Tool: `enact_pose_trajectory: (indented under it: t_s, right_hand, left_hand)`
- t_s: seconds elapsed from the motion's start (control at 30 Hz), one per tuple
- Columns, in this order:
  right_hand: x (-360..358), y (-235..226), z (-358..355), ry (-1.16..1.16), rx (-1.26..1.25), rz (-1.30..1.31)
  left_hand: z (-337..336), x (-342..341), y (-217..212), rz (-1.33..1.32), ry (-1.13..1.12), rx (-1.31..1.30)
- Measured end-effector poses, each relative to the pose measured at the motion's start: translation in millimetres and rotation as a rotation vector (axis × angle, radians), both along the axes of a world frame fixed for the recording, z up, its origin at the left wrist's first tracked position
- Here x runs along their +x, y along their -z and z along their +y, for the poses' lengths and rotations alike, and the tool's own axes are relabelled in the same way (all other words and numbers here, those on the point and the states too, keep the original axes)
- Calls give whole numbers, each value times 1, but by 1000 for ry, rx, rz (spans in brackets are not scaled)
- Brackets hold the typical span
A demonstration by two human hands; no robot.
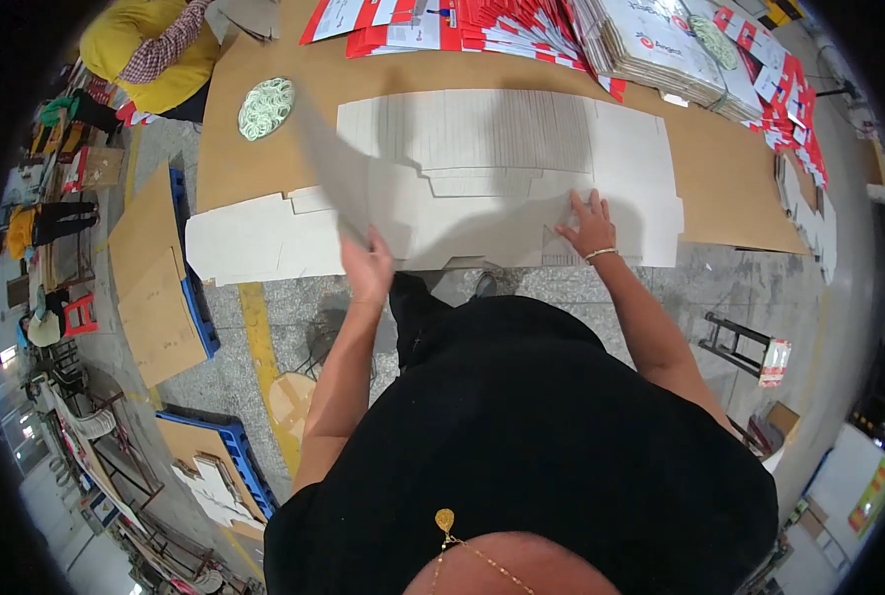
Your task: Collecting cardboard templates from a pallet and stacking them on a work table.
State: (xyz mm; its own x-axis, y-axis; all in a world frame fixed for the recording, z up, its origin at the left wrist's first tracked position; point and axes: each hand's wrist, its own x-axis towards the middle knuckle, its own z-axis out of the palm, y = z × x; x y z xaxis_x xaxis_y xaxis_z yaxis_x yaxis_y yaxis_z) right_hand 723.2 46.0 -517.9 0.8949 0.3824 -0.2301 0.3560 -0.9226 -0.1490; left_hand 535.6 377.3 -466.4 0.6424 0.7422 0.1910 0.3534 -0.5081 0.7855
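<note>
A large flat white die-cut carton sheet (522, 169) lies on a brown cardboard-covered table (730, 178). My left hand (368, 266) grips the near edge of a grey-white carton panel (328, 164) that is lifted and blurred, tilting up over the sheet's left part. My right hand (589, 230) rests flat with fingers spread on the sheet's near right area; a thin bracelet circles the wrist. Another white flat sheet (254, 243) sticks out past the table's left near corner.
Stacks of red-and-white printed flat cartons (482, 25) and bundled brown ones (651, 45) line the far edge. A round bunch of pale green rubber bands (265, 107) lies far left. A person in yellow (150, 50) sits beyond. Blue pallets (196, 288) with cardboard stand on the floor left.
</note>
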Motion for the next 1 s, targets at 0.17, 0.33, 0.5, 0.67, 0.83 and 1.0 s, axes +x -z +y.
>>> enact_pose_trajectory:
  t_s: [0.17,0.33,0.5,0.67,0.83,1.0]
  right_hand:
    - [5,-6,-3,23,-60,26]
    - [5,-4,-6,14,3,-4]
    - [9,-1,2,-18,33,-10]
    - [12,7,-24,37,-7,9]
    - [13,5,-22,28,15,3]
    - [12,3,-21,16,30,-7]
  left_hand:
    - [10,-19,-3,102,132,-146]
    - [51,-36,20,-366,-272,-1219]
    - [79,-35,59,15,-12,-476]
    - [3,14,-38,-74,161,165]
    - [52,-35,4,-307,-12,-864]
    - [83,-49,40,-59,-135,-949]
